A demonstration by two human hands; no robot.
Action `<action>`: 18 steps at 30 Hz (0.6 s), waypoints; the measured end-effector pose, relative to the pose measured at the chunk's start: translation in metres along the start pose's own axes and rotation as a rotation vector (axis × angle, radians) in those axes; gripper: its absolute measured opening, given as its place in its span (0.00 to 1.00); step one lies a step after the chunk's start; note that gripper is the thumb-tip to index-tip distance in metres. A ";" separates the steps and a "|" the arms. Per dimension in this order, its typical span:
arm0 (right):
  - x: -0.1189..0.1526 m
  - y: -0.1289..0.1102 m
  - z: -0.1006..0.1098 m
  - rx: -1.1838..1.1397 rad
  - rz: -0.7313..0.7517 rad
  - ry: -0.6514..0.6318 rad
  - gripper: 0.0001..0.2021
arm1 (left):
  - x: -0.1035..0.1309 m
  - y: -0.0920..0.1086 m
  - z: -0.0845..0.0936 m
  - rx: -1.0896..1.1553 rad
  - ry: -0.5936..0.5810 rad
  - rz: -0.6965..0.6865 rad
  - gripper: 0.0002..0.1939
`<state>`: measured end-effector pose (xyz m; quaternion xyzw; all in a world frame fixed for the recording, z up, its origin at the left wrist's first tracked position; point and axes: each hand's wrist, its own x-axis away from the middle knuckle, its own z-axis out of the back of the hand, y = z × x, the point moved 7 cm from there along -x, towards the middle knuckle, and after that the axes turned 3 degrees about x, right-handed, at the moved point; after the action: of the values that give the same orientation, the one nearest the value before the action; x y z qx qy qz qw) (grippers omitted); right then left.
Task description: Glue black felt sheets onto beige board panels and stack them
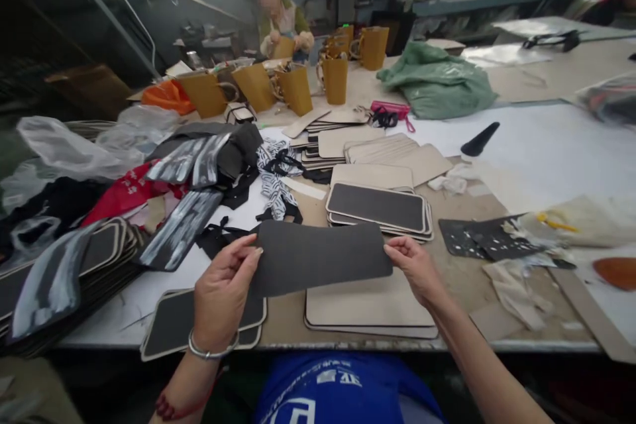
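Observation:
A dark grey rectangular sheet (322, 258) with rounded corners is stretched between my two hands above the table. My left hand (223, 285) pinches its left end, and my right hand (412, 268) pinches its right edge between thumb and fingers. Beneath the sheet lies a beige rounded panel (370, 308) at the table's front edge, on top of another. Beige-rimmed dark panels (171, 321) sit under and beside my left wrist. Just beyond the sheet, a stack of beige panels carries a dark panel (377, 205) on top.
White-smeared dark strips (181, 228) and stacked panels (106, 245) crowd the left. Dark pieces with white specks (481, 237) lie right, near a black brush-like object (479, 139). Farther back are several brown mug-shaped holders (294, 89), a green bag (437, 83) and a seated person (284, 23).

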<state>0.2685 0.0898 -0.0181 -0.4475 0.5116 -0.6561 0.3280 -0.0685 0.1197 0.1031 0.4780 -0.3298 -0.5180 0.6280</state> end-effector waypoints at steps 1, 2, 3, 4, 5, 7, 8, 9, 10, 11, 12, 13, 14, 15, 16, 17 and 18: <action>0.007 0.007 0.012 0.034 -0.009 0.036 0.20 | 0.003 -0.009 -0.007 0.011 -0.025 0.017 0.24; 0.015 0.015 0.024 0.070 -0.018 0.073 0.20 | 0.007 -0.021 -0.014 0.022 -0.055 0.045 0.24; 0.024 0.023 0.035 0.105 -0.028 0.108 0.20 | 0.011 -0.036 -0.022 0.029 -0.088 0.087 0.24; 0.033 0.032 0.046 0.141 -0.040 0.136 0.20 | 0.016 -0.052 -0.030 0.031 -0.119 0.133 0.24; 0.042 0.040 0.056 0.174 -0.053 0.158 0.20 | 0.021 -0.067 -0.037 0.025 -0.146 0.181 0.23; 0.058 0.059 0.072 0.222 -0.082 0.194 0.19 | 0.033 -0.096 -0.052 -0.011 -0.194 0.262 0.21; 0.065 0.067 0.079 0.236 -0.094 0.211 0.19 | 0.039 -0.108 -0.058 -0.033 -0.217 0.293 0.20; 0.070 0.075 0.084 0.246 -0.101 0.226 0.19 | 0.044 -0.117 -0.064 -0.048 -0.239 0.319 0.19; 0.075 0.082 0.089 0.253 -0.104 0.241 0.18 | 0.048 -0.125 -0.070 -0.054 -0.260 0.342 0.18; 0.077 0.087 0.093 0.264 -0.102 0.256 0.18 | 0.051 -0.131 -0.075 -0.053 -0.276 0.363 0.17; 0.079 0.091 0.097 0.280 -0.098 0.268 0.18 | 0.054 -0.136 -0.080 -0.047 -0.283 0.382 0.17; 0.079 0.093 0.099 0.298 -0.090 0.278 0.17 | 0.055 -0.139 -0.083 -0.044 -0.280 0.400 0.16; 0.079 0.094 0.101 0.318 -0.083 0.285 0.17 | 0.055 -0.143 -0.086 -0.045 -0.270 0.416 0.15; 0.077 0.095 0.102 0.335 -0.076 0.289 0.16 | 0.054 -0.146 -0.088 -0.049 -0.257 0.429 0.15; 0.075 0.094 0.103 0.346 -0.070 0.290 0.16 | 0.054 -0.148 -0.090 -0.054 -0.246 0.439 0.14; 0.072 0.093 0.103 0.352 -0.067 0.288 0.15 | 0.053 -0.151 -0.092 -0.056 -0.239 0.448 0.14; 0.068 0.093 0.103 0.357 -0.065 0.285 0.15 | 0.052 -0.154 -0.094 -0.056 -0.238 0.454 0.14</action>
<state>0.3352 -0.0342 -0.0823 -0.3014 0.4137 -0.8031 0.3051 -0.0217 0.0926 -0.0764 0.3098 -0.4857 -0.4252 0.6982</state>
